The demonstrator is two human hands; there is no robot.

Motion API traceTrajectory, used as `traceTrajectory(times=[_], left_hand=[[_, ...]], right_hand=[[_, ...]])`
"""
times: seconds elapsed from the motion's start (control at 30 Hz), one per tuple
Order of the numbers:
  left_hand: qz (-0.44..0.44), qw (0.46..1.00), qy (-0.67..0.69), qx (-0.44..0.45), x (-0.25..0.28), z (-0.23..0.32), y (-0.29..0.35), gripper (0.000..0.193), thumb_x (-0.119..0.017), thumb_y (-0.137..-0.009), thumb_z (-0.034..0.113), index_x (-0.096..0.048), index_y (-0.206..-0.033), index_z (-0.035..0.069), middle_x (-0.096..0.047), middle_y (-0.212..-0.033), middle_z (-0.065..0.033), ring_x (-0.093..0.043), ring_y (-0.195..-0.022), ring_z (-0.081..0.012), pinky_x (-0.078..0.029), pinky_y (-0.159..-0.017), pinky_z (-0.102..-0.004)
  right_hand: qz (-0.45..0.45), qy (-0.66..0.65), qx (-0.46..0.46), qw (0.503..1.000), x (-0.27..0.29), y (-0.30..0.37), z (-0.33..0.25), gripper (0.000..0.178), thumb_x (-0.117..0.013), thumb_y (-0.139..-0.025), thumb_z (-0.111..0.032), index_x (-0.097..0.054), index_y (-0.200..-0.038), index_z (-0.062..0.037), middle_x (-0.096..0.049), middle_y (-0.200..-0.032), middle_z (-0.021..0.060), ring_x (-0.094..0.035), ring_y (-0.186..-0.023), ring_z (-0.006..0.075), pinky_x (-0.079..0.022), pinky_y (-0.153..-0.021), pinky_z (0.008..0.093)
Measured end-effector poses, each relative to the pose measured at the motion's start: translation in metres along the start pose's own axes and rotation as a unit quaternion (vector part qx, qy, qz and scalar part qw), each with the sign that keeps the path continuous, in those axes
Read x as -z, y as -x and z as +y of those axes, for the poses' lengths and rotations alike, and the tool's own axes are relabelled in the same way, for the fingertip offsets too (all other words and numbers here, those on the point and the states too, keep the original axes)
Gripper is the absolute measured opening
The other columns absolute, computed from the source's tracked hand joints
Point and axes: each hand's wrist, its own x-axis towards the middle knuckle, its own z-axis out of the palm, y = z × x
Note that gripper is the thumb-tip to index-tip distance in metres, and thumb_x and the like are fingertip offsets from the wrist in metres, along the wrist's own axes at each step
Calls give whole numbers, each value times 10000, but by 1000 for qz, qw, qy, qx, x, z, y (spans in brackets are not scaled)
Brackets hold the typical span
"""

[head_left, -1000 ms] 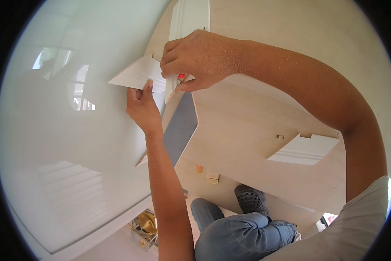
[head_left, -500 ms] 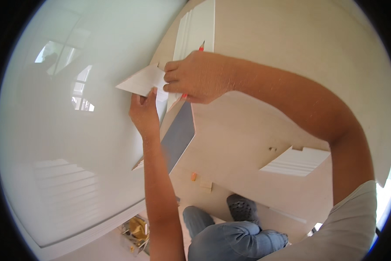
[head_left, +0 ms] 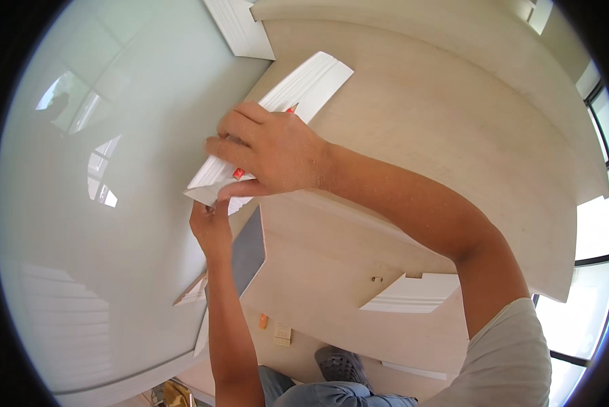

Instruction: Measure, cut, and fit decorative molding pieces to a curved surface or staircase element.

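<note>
My right hand (head_left: 281,152) grips a white grooved moulding strip (head_left: 328,74), its fingers over the face and its thumb at the lower end. A red pencil (head_left: 239,174) is also held in that hand, its tip pointing up past the knuckles. At the strip's lower end, my left hand (head_left: 211,229) pinches a small white trim piece (head_left: 203,192) between thumb and fingers. The small piece lies against or across the strip's end; the exact contact is partly hidden by my right thumb.
On my left stands a glossy pale wall panel (head_left: 67,224). Beige steps (head_left: 440,115) fill the middle and right. A dark grey panel (head_left: 249,251), a cut white moulding piece (head_left: 413,293), an orange bit (head_left: 263,321) and a small pale block (head_left: 282,334) lie lower down.
Both hands have shifted left and lower in the view. The long strip now tilts to the right in my right hand, and the small piece has turned and sits at its lower end.
</note>
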Motion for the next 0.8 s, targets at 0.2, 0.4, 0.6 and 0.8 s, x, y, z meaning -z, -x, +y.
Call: traceTrajectory(times=[0.2, 0.4, 0.6, 0.8], left_hand=[[2, 998, 65, -1, -15, 15, 18, 307, -738, -963, 169, -687, -1187, -35, -756, -1049, -80, -675, -931, -117, -525, -849, -289], [-18, 999, 9, 40, -15, 28, 27, 307, -738, -969, 199, -688, -1161, -34, -755, -1022, -81, -676, -891, -124, -522, -832, -293], [-23, 998, 50, 7, -12, 26, 26, 363, -729, -985, 253, -662, -1205, -28, -742, -1064, -87, -663, -958, -148, -508, -888, -301], [-42, 996, 82, 14, -14, 20, 22, 437, -716, -998, 337, -652, -1229, -28, -729, -1106, -89, -649, -1008, -166, -496, -936, -313]], right_hand=[[-30, -10, 8, 999, 0, -1, 12, 332, -782, -807, -151, -684, -1123, -125, -618, -1046, 17, -601, -1027, 203, -566, -632, 328], [-88, -20, -21, 996, 0, -5, 13, 365, -732, -770, 0, -701, -1104, -145, -622, -1046, -21, -612, -1008, 189, -578, -624, 310], [-123, -37, -8, 992, 7, -9, 13, 444, -715, -714, 60, -702, -1113, -136, -620, -1040, -42, -616, -998, 176, -574, -618, 331], [-98, -44, -9, 994, 7, -3, 12, 470, -722, -711, 61, -702, -1131, -147, -625, -1008, -48, -623, -1017, 171, -581, -651, 335]])
